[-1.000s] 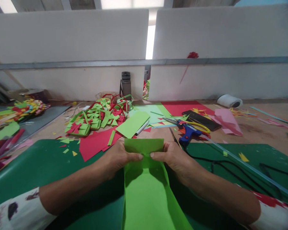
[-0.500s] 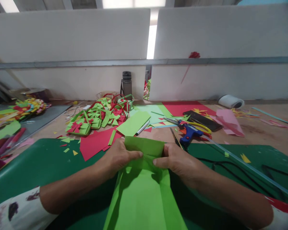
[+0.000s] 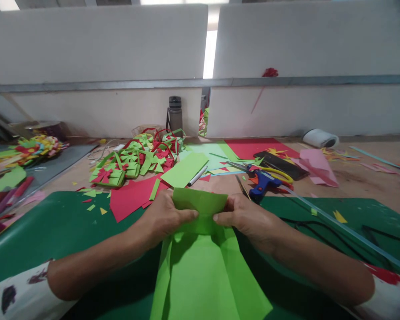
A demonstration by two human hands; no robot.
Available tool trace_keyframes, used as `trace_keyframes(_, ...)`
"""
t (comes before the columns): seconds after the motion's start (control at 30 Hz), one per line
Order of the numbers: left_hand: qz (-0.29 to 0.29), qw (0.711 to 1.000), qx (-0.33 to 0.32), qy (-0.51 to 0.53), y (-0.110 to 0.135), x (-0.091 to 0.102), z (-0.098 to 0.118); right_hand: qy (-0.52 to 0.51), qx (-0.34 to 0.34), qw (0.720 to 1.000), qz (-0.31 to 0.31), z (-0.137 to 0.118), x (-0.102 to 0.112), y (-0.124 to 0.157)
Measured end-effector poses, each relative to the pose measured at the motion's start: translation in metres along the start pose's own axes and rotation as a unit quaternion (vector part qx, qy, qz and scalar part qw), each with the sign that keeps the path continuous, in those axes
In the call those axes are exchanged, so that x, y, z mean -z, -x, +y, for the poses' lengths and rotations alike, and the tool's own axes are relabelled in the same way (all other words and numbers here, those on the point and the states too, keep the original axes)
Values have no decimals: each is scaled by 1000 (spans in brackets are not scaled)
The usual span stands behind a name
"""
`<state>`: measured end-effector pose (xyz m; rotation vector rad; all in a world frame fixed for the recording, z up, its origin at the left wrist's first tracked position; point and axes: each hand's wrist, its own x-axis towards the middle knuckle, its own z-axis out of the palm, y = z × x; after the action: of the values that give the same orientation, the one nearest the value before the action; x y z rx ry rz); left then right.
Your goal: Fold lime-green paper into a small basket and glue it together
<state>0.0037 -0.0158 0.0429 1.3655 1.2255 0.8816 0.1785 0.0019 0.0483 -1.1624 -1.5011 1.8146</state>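
Note:
A creased sheet of light green paper [image 3: 200,275] stretches toward me over the dark green mat. Its far end stands folded up between my two hands. My left hand [image 3: 166,215] pinches the left side of that end, thumb lying on the inner face and fingers behind it. My right hand [image 3: 243,218] grips the right side the same way, its thumb pointing inward. Both long sides of the paper flare outward along creases. The fingers behind the folded end are mostly hidden.
Red paper pieces [image 3: 130,198], a marker [image 3: 198,176] and small green-and-red paper bags [image 3: 120,171] lie beyond my left hand. A blue glue gun [image 3: 263,183], scissors [image 3: 240,166] and a dark phone [image 3: 282,165] are at the right. A bottle [image 3: 175,115] stands by the wall.
The folded end is smoother and straighter between my thumbs. The lower right side of the paper has spread outward to the right. Both hands keep their hold.

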Motion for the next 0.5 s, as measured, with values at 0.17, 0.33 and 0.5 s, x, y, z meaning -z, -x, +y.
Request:
trace_keyframes(0.17,4,999,-34,-20,5,-5,0,-50,18,997,53,4,-6,1)
trace_keyframes(0.33,17,1000,-13,14,5,-4,-1,-32,36,998,44,5,-6,1)
trace_keyframes(0.5,7,993,41,111,2,-2,1,78,64,993,65,1,-1,1)
